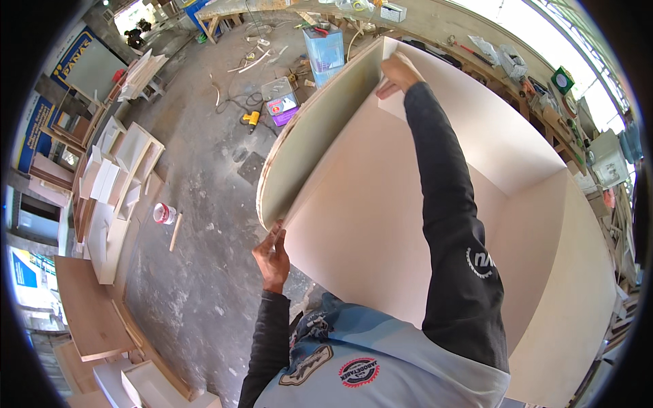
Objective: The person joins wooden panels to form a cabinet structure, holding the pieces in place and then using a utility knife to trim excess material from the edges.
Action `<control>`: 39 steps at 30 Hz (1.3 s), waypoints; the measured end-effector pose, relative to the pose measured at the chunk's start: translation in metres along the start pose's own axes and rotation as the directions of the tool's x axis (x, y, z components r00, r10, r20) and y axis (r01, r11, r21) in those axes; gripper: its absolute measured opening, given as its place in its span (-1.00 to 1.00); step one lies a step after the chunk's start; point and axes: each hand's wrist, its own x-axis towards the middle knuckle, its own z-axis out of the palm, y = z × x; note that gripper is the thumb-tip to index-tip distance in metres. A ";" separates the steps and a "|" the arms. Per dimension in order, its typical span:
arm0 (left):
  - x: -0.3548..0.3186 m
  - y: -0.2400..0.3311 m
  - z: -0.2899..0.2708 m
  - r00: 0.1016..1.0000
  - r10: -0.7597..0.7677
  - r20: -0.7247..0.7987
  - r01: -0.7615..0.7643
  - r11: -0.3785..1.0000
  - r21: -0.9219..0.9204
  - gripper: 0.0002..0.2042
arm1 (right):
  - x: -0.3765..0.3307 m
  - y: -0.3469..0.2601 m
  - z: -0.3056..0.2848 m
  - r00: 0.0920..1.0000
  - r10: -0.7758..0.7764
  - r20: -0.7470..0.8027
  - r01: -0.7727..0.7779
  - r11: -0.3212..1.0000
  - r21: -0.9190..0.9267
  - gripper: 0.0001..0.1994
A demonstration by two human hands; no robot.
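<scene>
A large pale pinkish-white cabinet box (537, 224) stands open in front of me. Inside it lies a smooth pale sheet (360, 204), whose left edge runs along a grey-green side panel (326, 129) with a raw plywood rim. My left hand (271, 262) is closed on the sheet's near left corner, thumb and fingers pinching at the end of the side panel. Reaching across the box, my right hand (400, 71) is at the far left corner. Its fingers bend over the sheet's far edge there; the fingertips are partly hidden.
A cluttered workbench (469, 61) runs behind the box. A blue clear bin (324, 54), a yellow drill (251, 119) and a cable lie on the floor beyond the side panel. Left are a small tub (164, 213), a wooden stick (176, 232) and stacked white cabinet parts (112, 197).
</scene>
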 end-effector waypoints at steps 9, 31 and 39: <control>-0.009 0.016 0.017 0.994 -0.081 0.071 0.092 0.982 -0.165 -0.80 | 0.004 0.020 -0.045 0.962 -0.220 0.163 0.273 0.721 -0.637 -0.81; 0.015 0.000 0.014 0.993 -0.121 0.012 0.121 0.968 -0.221 -0.79 | -0.001 0.003 0.028 0.790 -0.199 -0.580 -0.067 0.912 -0.404 -0.49; 0.011 -0.010 0.006 0.984 -0.167 0.056 0.176 0.957 -0.233 -0.79 | -0.031 -0.046 0.070 0.650 0.139 -0.747 -0.133 0.989 0.067 -0.51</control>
